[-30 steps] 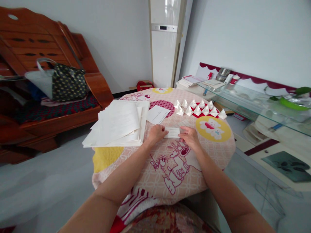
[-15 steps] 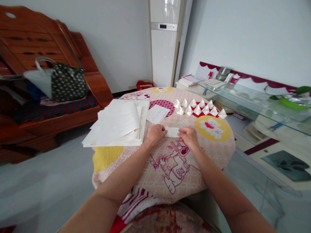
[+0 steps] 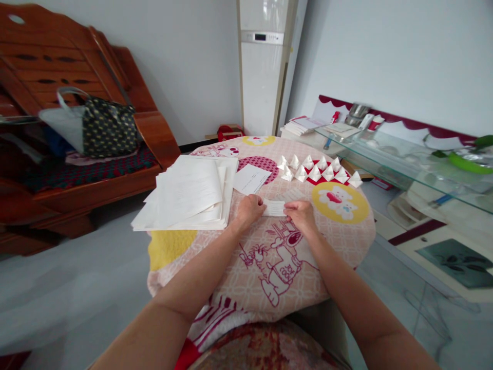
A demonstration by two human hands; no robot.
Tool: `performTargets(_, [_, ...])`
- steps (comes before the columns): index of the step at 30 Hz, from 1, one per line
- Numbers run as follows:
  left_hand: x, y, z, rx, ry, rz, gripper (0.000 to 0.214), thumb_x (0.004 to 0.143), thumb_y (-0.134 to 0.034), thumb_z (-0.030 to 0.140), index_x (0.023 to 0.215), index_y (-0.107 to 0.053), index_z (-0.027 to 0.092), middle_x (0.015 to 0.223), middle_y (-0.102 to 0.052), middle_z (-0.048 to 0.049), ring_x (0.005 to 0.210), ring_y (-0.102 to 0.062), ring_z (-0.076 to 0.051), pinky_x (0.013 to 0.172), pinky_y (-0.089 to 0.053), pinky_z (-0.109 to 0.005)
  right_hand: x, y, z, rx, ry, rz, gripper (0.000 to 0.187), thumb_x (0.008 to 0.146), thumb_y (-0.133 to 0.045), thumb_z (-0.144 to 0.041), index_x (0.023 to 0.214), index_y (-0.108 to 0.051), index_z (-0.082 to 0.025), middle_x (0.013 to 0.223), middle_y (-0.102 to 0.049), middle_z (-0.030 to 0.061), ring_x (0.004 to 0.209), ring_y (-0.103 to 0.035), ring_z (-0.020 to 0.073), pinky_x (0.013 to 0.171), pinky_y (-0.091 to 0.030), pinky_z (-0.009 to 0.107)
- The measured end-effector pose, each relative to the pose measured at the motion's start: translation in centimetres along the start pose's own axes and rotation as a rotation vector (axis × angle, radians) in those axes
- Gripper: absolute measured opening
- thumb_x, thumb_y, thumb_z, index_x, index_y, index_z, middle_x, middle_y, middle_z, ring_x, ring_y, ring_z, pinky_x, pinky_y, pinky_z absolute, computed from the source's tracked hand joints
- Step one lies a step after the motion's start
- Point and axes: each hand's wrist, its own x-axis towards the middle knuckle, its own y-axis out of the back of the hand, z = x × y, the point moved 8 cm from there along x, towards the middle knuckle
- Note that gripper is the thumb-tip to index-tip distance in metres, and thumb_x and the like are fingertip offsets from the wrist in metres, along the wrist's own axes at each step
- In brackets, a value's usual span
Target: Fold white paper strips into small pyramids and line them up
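A small strip of folded white paper with faint printed lines lies low over the table, held at both ends. My left hand pinches its left end, fingers curled. At the right end, my right hand grips it between thumb and fingers. Just beyond the left hand lies a loose printed sheet. To the left rests a stack of white paper, its upper sheets askew. Several small folded paper shapes with pointed tops stand in two rows at the table's far right.
A patterned cloth covers the round table. Close on the right is a glass shelf with cups and containers. A wooden bench bearing a dotted bag stands left. A tall white cabinet-like unit is behind.
The camera view has shifted slightly. Both hands still hold the paper strip in nearly the same place, and the other things on the table have not moved.
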Motion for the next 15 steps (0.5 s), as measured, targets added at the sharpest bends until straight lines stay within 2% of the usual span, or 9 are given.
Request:
performTargets(7, [0.01, 0.13, 0.10, 0.011, 0.014, -0.021, 0.023, 0.086, -0.059, 0.024, 0.093, -0.079, 0.016, 0.088, -0.078, -0.0099, 0.082, -0.070, -0.020, 0.071, -0.048, -0.025, 0.24, -0.10, -0.13, -0.029, 0.004, 0.003, 0.022, 0.074, -0.067, -0.015, 0.091, -0.081, -0.014, 0.058, -0.072, 0.0018, 0.047, -0.066, 0.0169, 0.046, -0.047, 0.023])
performTargets(15, [0.31, -0.18, 0.14, 0.019, -0.008, -0.011, 0.023, 0.087, -0.058, 0.022, 0.091, -0.079, 0.015, 0.086, -0.077, -0.0117, 0.084, -0.070, -0.021, 0.075, -0.049, -0.027, 0.08, -0.29, -0.41, -0.036, 0.050, 0.018, 0.021, 0.076, -0.067, -0.017, 0.091, -0.081, -0.014, 0.068, -0.076, 0.0043, 0.048, -0.066, 0.0172, 0.047, -0.049, 0.024])
